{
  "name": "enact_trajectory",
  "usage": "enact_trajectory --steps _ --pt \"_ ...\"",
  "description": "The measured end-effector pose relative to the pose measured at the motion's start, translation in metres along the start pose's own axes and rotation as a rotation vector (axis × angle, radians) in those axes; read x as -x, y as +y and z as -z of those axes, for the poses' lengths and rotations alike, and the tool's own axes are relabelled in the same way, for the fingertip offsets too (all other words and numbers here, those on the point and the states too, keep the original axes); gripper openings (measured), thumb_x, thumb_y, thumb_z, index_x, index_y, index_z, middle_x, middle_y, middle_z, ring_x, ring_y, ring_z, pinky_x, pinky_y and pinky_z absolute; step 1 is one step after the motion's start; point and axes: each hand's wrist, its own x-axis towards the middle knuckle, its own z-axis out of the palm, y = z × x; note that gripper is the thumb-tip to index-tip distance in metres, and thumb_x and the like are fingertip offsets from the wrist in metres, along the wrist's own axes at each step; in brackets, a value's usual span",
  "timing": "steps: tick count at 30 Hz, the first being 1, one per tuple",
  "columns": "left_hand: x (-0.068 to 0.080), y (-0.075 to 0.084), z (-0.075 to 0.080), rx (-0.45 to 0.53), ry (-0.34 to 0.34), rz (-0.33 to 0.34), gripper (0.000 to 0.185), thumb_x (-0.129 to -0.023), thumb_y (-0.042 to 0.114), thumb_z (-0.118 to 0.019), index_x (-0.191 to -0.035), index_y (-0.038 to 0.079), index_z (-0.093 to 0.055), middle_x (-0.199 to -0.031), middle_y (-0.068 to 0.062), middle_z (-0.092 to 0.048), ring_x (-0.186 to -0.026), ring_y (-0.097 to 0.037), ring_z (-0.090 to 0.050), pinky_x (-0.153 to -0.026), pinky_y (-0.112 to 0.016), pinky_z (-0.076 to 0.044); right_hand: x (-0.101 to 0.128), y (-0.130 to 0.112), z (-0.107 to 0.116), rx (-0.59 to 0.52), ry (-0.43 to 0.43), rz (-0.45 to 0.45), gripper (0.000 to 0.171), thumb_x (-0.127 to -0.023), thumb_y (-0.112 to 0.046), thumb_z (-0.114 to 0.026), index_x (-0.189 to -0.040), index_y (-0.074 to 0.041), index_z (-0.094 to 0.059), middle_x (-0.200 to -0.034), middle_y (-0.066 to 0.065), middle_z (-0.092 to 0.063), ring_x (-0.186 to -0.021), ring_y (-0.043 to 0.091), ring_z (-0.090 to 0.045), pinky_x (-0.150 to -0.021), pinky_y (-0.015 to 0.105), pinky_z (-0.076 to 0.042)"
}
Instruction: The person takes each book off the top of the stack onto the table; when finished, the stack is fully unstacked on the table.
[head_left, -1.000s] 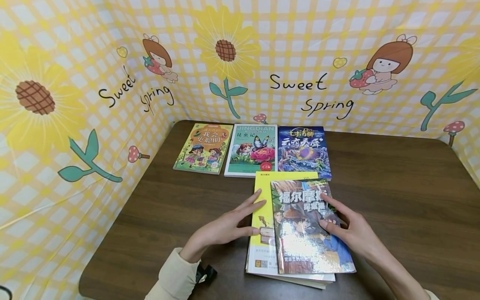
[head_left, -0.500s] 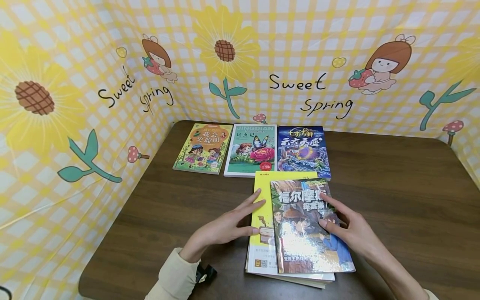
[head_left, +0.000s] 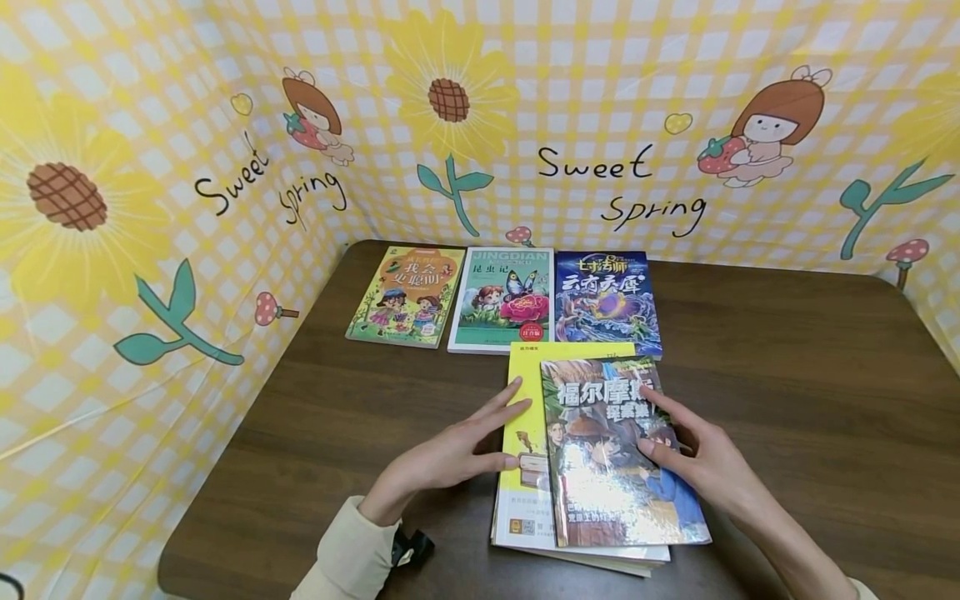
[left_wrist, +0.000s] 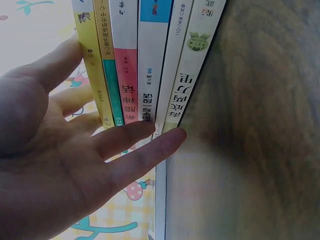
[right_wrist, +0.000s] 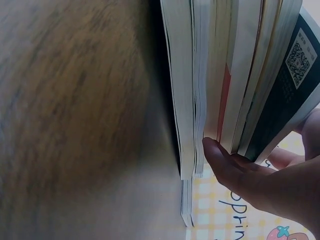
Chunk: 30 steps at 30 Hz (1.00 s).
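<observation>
A glossy comic-style book [head_left: 600, 492] lies askew on a stack of several books, over a yellow-and-white book [head_left: 527, 368]. My right hand [head_left: 705, 462] holds its right side, with thumb and a fingertip on the cover. The right wrist view shows its dark back cover [right_wrist: 272, 105] lifted from the stack at that side, and a finger touching the page edges [right_wrist: 217, 100] below. At the left, my left hand [head_left: 453, 454] rests with extended fingers against the stack. Its fingers cross the book spines [left_wrist: 127, 75] in the left wrist view.
Behind the stack lie an orange-green book [head_left: 405, 296], a green-and-white book [head_left: 480, 337] and a blue book [head_left: 600, 287] in a row on the brown table [head_left: 787, 375]. A yellow checked cloth [head_left: 585, 100] hangs around the table's back and left sides.
</observation>
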Motion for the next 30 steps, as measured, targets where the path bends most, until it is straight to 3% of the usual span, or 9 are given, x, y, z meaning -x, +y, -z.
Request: enact_trajectory --steps 15,18,21,30 --pt "-0.0001 -0.0014 -0.0014 0.0 -0.002 0.003 0.068 -0.097 0.036 -0.057 -0.154 0.031 -0.021 -0.159 0.016 0.007 -0.146 -0.018 -0.008 -0.113 -0.048 -0.026 -0.0014 -0.0008 0.0056 0.033 -0.025 0.021 0.055 -0.097 -0.032 -0.059 -0.148 -0.023 -0.041 -0.146 0.022 -0.041 -0.128 0.04 -0.044 -0.091 0.051 -0.046" --pt "-0.0002 -0.0017 -0.0013 0.0 -0.003 0.002 0.068 -0.097 0.036 -0.057 -0.154 0.031 -0.021 -0.159 0.017 0.007 -0.146 -0.018 -0.008 -0.113 -0.047 -0.026 -0.0015 -0.0004 0.0046 0.051 -0.017 0.029 0.057 -0.096 -0.031 -0.062 -0.148 -0.022 -0.041 -0.145 0.022 -0.042 -0.122 0.035 -0.049 -0.084 0.039 -0.049" --pt "-0.0003 -0.002 -0.0011 -0.003 -0.002 0.002 0.069 -0.097 0.036 -0.057 -0.154 0.031 -0.02 -0.159 0.017 0.007 -0.146 -0.017 -0.007 -0.113 -0.046 -0.026 -0.002 -0.0002 0.004 0.065 -0.008 0.031 0.057 -0.095 -0.03 -0.063 -0.147 -0.021 -0.042 -0.144 0.022 -0.044 -0.108 0.028 -0.052 -0.072 0.028 -0.043" --pt "-0.0011 -0.0036 -0.0008 -0.009 -0.003 -0.013 0.069 -0.097 0.036 -0.057 -0.154 0.033 -0.019 -0.159 0.018 0.008 -0.146 -0.018 -0.007 -0.113 -0.047 -0.026 -0.0036 0.0011 0.0032 0.074 0.005 0.037 0.057 -0.094 -0.028 -0.064 -0.146 -0.019 -0.044 -0.139 0.022 -0.048 -0.09 0.026 -0.051 -0.064 0.028 -0.037"
